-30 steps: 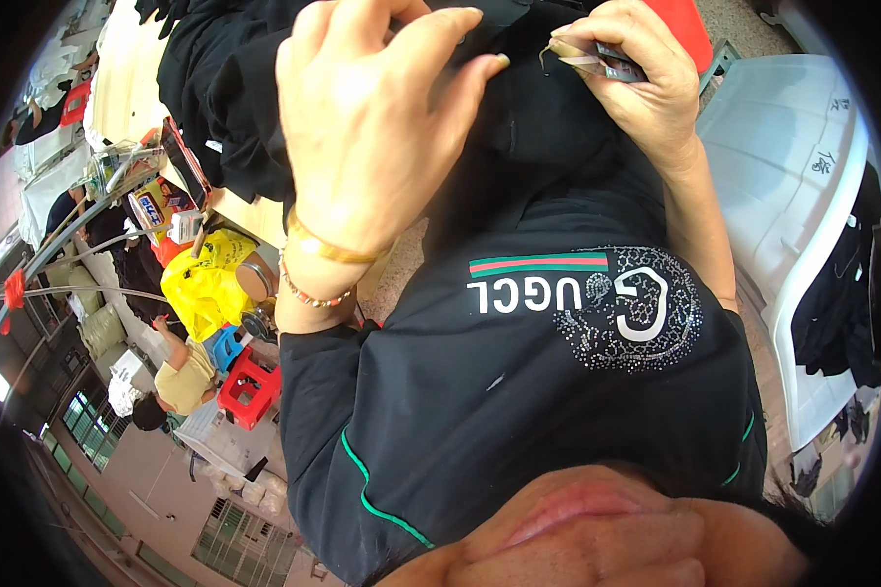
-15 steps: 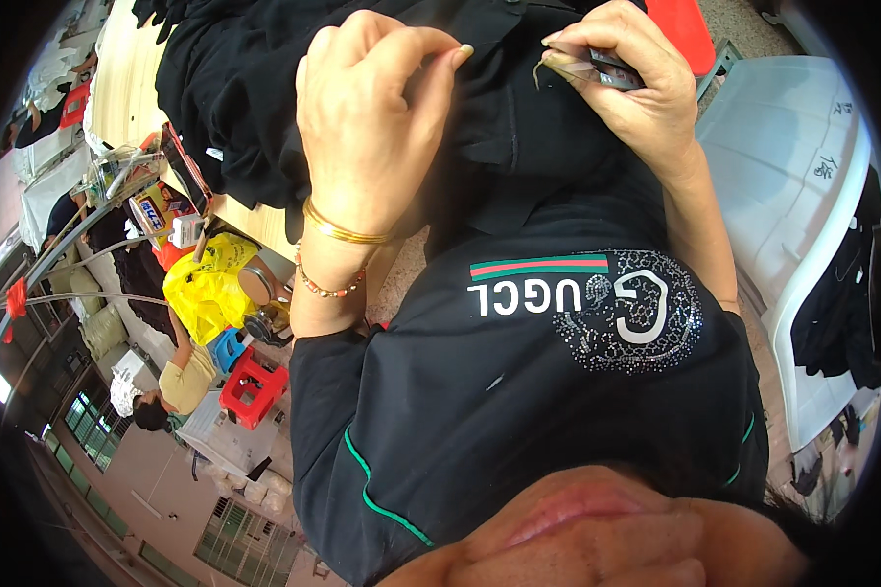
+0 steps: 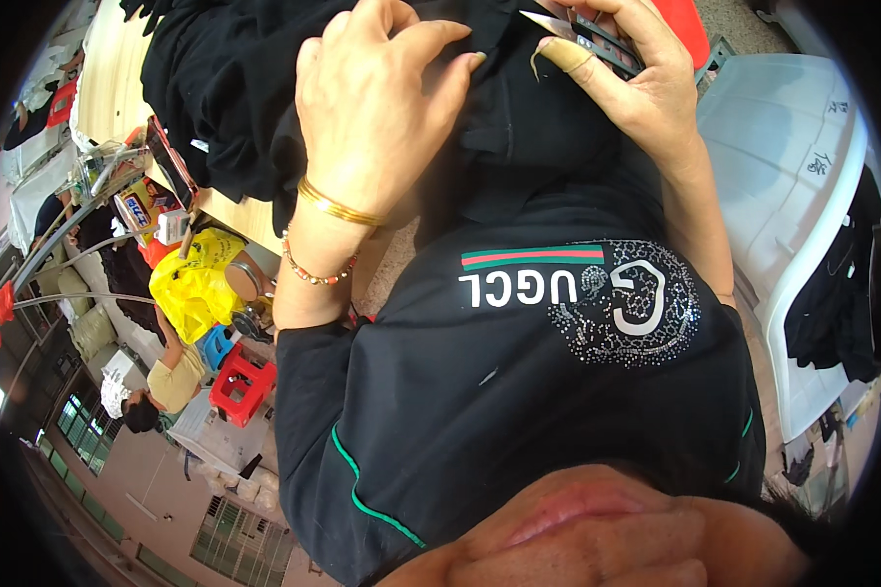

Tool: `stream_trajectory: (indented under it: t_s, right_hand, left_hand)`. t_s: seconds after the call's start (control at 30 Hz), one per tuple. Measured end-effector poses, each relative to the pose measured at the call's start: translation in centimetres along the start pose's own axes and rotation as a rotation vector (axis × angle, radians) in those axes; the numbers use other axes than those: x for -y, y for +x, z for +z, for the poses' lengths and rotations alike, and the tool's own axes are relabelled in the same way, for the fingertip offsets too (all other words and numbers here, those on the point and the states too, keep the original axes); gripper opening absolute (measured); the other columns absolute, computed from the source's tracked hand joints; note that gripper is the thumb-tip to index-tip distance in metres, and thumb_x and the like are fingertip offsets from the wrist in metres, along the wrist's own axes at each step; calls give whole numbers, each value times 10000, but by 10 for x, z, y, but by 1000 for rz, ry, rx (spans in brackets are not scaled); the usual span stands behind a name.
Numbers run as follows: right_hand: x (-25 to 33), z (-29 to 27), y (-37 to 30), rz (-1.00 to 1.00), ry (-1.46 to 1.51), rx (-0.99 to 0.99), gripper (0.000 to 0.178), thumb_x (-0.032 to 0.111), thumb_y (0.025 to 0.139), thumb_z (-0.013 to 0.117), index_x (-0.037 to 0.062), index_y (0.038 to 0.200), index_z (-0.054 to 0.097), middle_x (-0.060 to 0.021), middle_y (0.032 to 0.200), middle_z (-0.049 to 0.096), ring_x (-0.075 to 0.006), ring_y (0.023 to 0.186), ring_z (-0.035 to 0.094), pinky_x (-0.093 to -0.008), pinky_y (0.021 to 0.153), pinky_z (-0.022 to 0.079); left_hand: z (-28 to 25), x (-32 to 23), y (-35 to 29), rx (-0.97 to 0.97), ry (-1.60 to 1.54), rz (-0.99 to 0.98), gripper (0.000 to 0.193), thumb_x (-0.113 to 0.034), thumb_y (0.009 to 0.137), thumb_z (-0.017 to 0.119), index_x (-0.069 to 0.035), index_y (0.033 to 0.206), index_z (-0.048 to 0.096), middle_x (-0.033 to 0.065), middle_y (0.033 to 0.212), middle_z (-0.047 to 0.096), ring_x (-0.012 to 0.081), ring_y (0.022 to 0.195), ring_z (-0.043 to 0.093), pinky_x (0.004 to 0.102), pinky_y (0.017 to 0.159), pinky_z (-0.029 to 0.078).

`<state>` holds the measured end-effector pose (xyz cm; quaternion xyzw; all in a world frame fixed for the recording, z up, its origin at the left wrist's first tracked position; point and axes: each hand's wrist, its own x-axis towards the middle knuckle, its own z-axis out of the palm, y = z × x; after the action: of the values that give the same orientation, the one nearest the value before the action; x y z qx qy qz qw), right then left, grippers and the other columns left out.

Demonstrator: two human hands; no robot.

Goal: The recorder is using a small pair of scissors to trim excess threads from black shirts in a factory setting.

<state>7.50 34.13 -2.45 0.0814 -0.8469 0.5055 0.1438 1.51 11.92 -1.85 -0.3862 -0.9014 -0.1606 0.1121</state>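
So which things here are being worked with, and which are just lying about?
Seemingly in use:
thread snips, in the right hand
black fabric, near the left hand

Seemingly just lying about:
yellow bag
red stool at left

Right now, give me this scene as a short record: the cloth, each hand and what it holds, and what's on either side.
Cloth: black cloth, bunched toward the upper left of the view
Left hand: over the cloth, thumb and forefinger parted, nothing visible between them
Right hand: holding snips; tan covering on its thumb
Left side: yellow bag, red stool
Right side: pale plastic tub
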Motion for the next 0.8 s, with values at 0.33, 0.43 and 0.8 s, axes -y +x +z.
stream_trajectory:
  t_s: [0.33, 0.43, 0.8]
  right_hand:
    - [-9, 3, -3, 38, 118, -42, 317, 28, 826, 819, -14, 1108, 680, -56, 1001, 618, -125, 860, 610, -251, 764, 470]
    - [-9, 2, -2, 7, 88, -11, 323, 27, 818, 823, -8, 1108, 685, -55, 990, 617, -126, 841, 602, -249, 746, 463]
    - [6, 3, 6, -19, 35, 47, 328, 20, 809, 819, 7, 1117, 708, -55, 978, 629, -141, 854, 607, -260, 768, 476]
  left_hand:
    - [4, 2, -6, -74, -27, -24, 143, -248, 827, 827, -144, 919, 792, 14, 875, 627, 217, 803, 624, 356, 719, 463]
    - [4, 4, -6, -155, -104, 18, 115, -190, 846, 820, -110, 913, 773, 23, 901, 650, 202, 784, 618, 335, 699, 468]
    - [8, 7, -16, -216, -435, -167, 116, -89, 942, 733, -42, 1048, 727, 32, 930, 665, 133, 731, 551, 234, 662, 450]
